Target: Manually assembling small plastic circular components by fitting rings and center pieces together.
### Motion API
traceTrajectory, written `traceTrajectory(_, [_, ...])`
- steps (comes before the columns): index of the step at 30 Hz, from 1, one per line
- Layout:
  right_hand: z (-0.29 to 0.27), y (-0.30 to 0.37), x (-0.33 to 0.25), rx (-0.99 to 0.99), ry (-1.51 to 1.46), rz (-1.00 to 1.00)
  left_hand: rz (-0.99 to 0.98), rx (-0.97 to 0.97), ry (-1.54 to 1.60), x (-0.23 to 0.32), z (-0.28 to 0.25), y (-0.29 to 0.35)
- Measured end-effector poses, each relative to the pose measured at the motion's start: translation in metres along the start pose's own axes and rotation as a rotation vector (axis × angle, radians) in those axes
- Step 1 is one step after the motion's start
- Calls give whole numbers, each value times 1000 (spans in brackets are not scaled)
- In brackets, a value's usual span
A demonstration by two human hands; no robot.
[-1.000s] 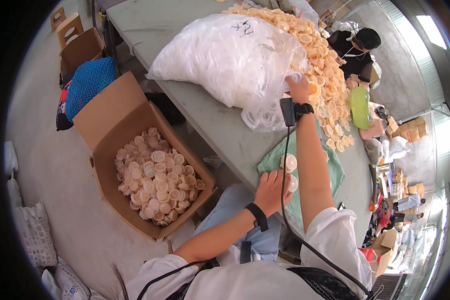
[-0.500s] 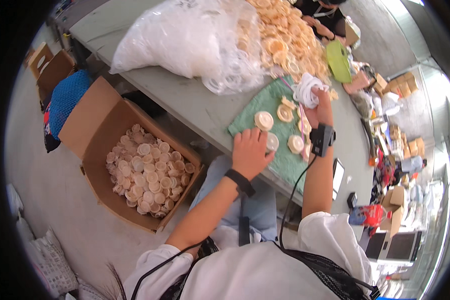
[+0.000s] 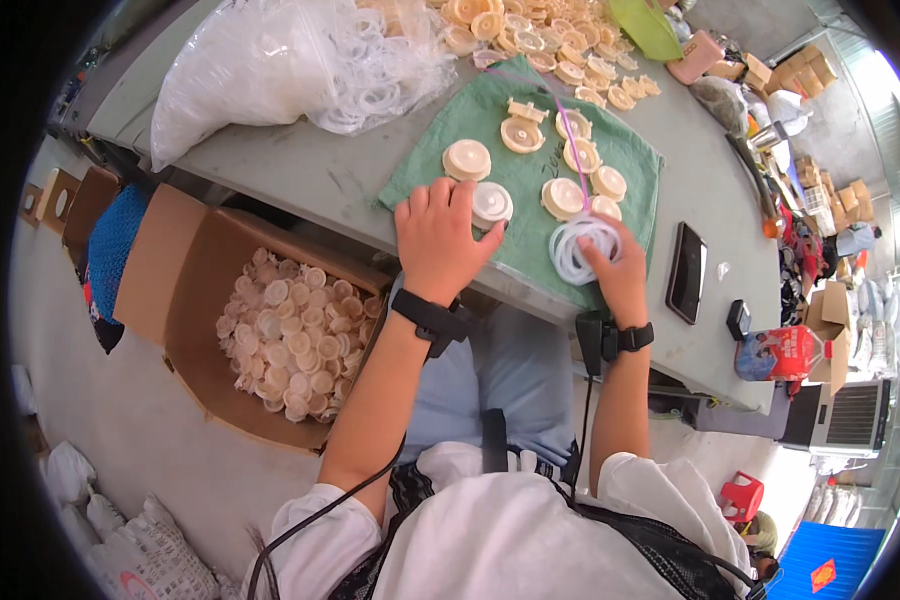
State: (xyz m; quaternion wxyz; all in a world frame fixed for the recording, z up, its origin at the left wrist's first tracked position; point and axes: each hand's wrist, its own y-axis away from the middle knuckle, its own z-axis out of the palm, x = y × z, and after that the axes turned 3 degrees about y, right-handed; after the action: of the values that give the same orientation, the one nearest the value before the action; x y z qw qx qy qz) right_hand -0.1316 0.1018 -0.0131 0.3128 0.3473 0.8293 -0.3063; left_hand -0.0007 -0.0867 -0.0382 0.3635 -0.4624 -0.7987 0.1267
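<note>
The left hand point(image 3: 435, 235) lies flat on the green cloth point(image 3: 490, 160) at the near edge of the desk point(image 3: 300, 170), fingers spread and released, holding nothing; its fingertips rest just beside a round white-topped cap point(image 3: 491, 204), which lies to its right and touches or nearly touches the index finger. The right hand point(image 3: 615, 270) is closed around a bunch of thin white rings point(image 3: 582, 248), pinching them at their near-right side while the loops lie on the cloth just ahead and to its left. The nearest loose caps sit straight ahead of both hands: a cream cap point(image 3: 562, 198) just beyond the rings, closer to the right hand, and another cream cap point(image 3: 467, 159) just beyond the left hand's fingers. The caps are round, so no long axis shows.

Down to the left of the left forearm, on the floor, an open cardboard box point(image 3: 185, 270) holds a heap of pale caps point(image 3: 285, 335). Far ahead and to the left of the hands, a big clear plastic bag point(image 3: 270, 60) holds more white rings, spilling out at its mouth. A loose pile of cream caps point(image 3: 530, 30) lies far ahead on the desk. A dark phone point(image 3: 687, 272) lies just right of the right hand.
</note>
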Motion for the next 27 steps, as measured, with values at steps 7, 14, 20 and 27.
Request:
traceTrajectory(7, [1, 1, 13, 130, -270, 175, 50, 116, 141, -5, 6, 2])
traceTrajectory(14, [-6, 0, 33, 363, -88, 65, 66, 203, 439, -11, -34, 19])
traceTrajectory(20, [-20, 5, 12, 373, -592, 305, -287, -61, 97, -79, -106, 81])
traceTrajectory(27, [-14, 6, 10, 322, -742, 293, -473, -184, 62, -86, -112, 89])
